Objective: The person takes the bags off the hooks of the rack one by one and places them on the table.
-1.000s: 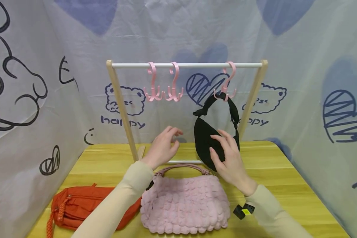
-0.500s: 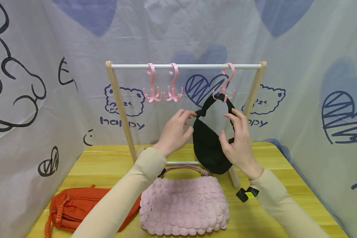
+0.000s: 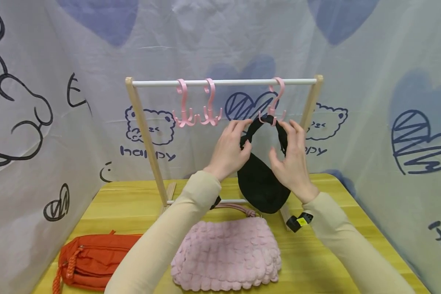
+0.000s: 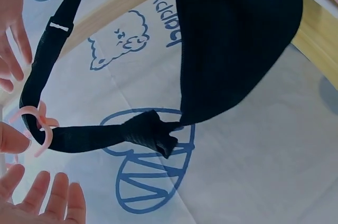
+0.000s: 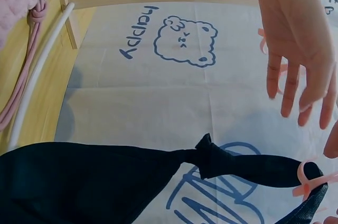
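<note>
The black cloth bag hangs by its knotted strap from a pink plastic hook on the white rail. The left hand and right hand are at both sides of this strap, fingers loosely spread; whether they touch it, I cannot tell.

The table is yellow, with stripes like wood. A bumpy pink bag sits on it at 6 o'clock, and its handle points to 12 o'clock. A red bag lies at 8 o'clock, partly hidden, with a braided string near its 9 o'clock end. A rack stands toward 12 o'clock on 2 wooden feet.
</note>
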The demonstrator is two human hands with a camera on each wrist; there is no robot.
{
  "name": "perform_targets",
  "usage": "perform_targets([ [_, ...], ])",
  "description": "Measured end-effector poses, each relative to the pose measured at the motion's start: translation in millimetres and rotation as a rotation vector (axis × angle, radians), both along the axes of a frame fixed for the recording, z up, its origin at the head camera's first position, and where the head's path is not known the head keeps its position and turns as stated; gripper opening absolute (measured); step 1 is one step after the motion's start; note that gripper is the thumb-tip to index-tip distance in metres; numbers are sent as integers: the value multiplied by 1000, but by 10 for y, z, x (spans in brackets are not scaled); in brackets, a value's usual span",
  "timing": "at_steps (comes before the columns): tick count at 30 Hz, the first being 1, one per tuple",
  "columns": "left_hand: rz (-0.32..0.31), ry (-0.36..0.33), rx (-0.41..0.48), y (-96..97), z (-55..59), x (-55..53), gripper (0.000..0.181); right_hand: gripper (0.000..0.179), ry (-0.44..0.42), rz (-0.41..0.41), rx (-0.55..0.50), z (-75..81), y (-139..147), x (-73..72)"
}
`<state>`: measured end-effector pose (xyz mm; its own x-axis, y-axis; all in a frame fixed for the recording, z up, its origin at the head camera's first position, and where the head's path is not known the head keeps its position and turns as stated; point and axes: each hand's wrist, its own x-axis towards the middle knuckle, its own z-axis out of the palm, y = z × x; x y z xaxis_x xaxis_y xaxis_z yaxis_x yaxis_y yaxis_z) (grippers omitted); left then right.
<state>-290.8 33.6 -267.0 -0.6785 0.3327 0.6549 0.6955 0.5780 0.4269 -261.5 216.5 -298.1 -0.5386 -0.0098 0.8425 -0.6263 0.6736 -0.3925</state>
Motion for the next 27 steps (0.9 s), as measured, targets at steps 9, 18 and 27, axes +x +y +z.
perform_targets([
  [9,20,-7,-1,174,93,-70,58,67,-25,-2,6,64,-5,-102],
  [18,-1,-38,-36,235,138,-111,58,65,-22,32,39,66,-2,-164],
  [27,-34,-21,-43,247,119,-142,58,68,-113,78,38,63,1,-154],
])
